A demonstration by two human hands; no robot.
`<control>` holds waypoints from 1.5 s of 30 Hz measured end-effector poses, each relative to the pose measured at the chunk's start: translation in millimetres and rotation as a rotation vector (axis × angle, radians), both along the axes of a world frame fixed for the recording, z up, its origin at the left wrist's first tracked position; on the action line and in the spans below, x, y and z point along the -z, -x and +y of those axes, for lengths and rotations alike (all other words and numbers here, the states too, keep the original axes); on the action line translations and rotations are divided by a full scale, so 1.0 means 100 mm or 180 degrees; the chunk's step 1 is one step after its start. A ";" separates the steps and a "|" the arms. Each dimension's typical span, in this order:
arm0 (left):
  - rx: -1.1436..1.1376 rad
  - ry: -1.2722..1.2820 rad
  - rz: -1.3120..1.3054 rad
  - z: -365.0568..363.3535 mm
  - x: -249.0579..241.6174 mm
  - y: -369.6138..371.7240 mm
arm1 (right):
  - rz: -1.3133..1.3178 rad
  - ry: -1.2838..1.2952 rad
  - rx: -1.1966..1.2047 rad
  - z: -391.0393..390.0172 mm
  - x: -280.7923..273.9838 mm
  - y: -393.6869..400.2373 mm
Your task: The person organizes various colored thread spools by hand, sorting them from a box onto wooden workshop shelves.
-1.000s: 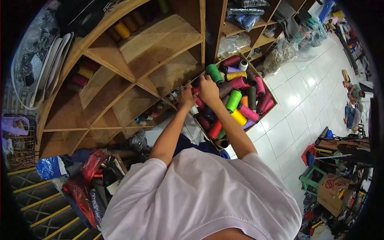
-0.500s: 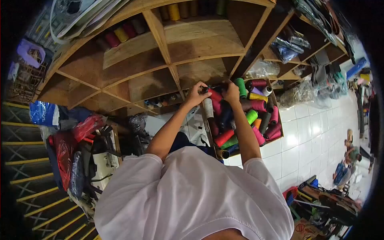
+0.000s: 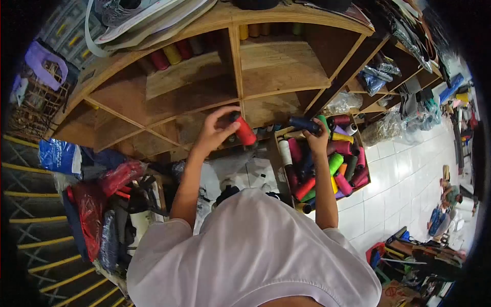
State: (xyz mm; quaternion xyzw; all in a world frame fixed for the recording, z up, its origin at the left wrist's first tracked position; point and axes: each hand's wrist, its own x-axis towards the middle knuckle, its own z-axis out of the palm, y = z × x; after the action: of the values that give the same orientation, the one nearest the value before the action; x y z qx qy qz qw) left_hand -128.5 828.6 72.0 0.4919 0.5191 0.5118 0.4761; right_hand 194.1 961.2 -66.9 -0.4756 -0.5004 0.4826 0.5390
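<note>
My left hand grips a red thread spool by one end, held up in front of the wooden shelf. In my right hand is a dark navy thread spool, above the box of thread. That box stands on the floor, filled with spools lying in many directions. Among them are a bright green spool, a white spool and a pink spool. My right forearm covers part of the box's contents.
The wooden shelf unit spans the front; spools, among them a yellow one, line the backs of upper compartments. Plastic-wrapped goods lie to the right. Bags and a red plastic bundle crowd the left, beside a yellow-barred gate.
My left hand has lifted the red spool out of the box and moved left with it. My right hand has risen and now holds the navy spool. The view has shifted slightly.
</note>
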 end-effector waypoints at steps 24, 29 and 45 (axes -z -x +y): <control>-0.1504 -0.1279 0.1255 1.76 0.54 1.72 | -0.2246 -0.0658 0.0506 -0.06 -1.05 3.34; -0.1190 -0.1590 0.1251 1.87 0.59 1.71 | -0.2475 -0.0784 0.0935 -0.04 -0.96 3.43; -0.1800 -0.1053 0.2083 2.21 0.58 1.63 | -0.2489 -0.1012 0.0866 -0.11 -0.94 3.37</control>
State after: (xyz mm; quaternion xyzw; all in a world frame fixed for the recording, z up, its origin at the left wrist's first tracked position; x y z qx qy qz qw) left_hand -291.7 1049.7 14.4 0.5361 0.6671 0.5154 0.0440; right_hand -142.4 950.6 26.6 -0.5951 -0.6676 0.1081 0.4342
